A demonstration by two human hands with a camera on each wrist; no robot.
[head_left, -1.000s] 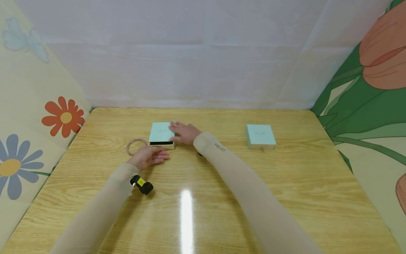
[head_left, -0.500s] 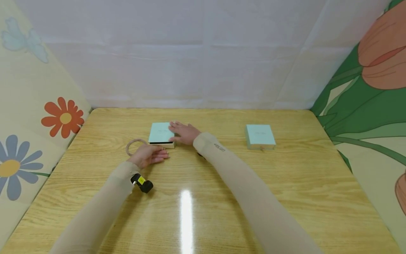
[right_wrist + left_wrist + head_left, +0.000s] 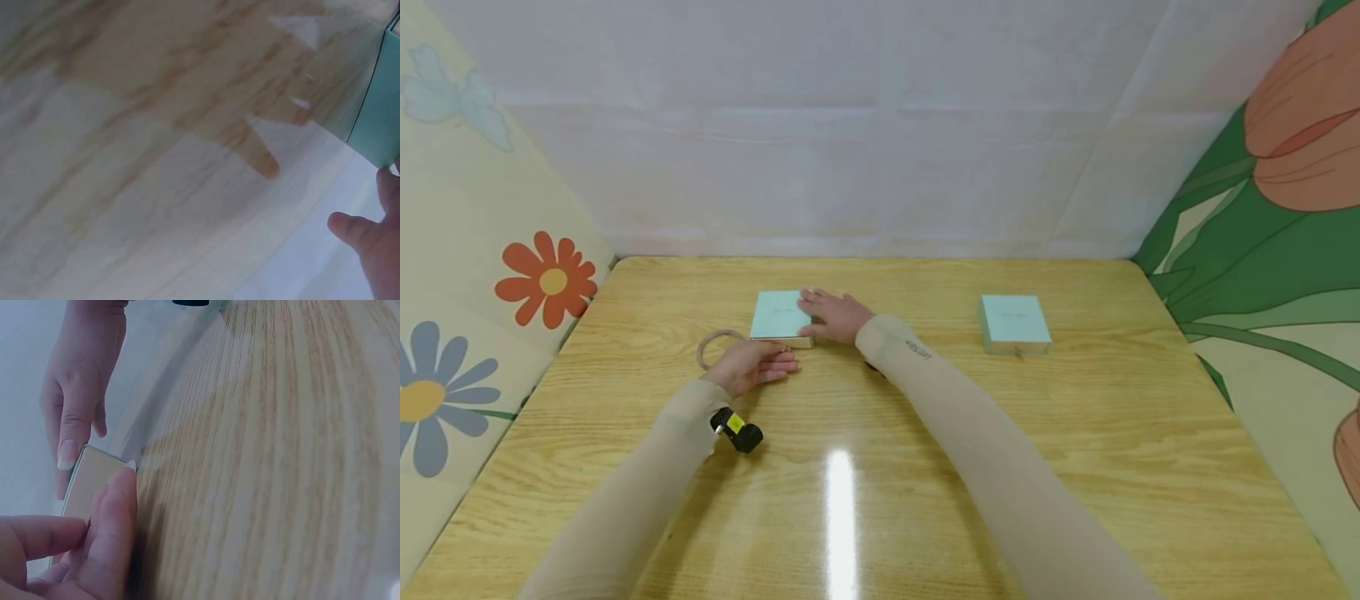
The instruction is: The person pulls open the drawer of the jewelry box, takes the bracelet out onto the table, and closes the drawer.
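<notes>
A pale turquoise box (image 3: 777,314) with a sliding drawer lies on the table, left of the middle. Its cream drawer front (image 3: 801,342) sticks out slightly toward me. My left hand (image 3: 748,367) is at that drawer front; in the left wrist view its fingertips touch the front, the thumb close by. Whether it pinches a pull tab there is hidden. My right hand (image 3: 838,317) rests at the box's right side with fairly straight fingers, their tips on the lid. In the right wrist view a turquoise side of the box (image 3: 378,106) shows beside the right fingers.
A pinkish-brown ring (image 3: 706,343) lies left of the box, partly behind the left hand. A second turquoise box (image 3: 1017,321) with a small brown tab (image 3: 1019,350) stands to the right. A white backdrop (image 3: 880,167) rises behind the wooden table (image 3: 925,500).
The drawer has slid farther into the box, and the dark gap behind its front has narrowed to almost nothing. Both hands stay nearly in place.
</notes>
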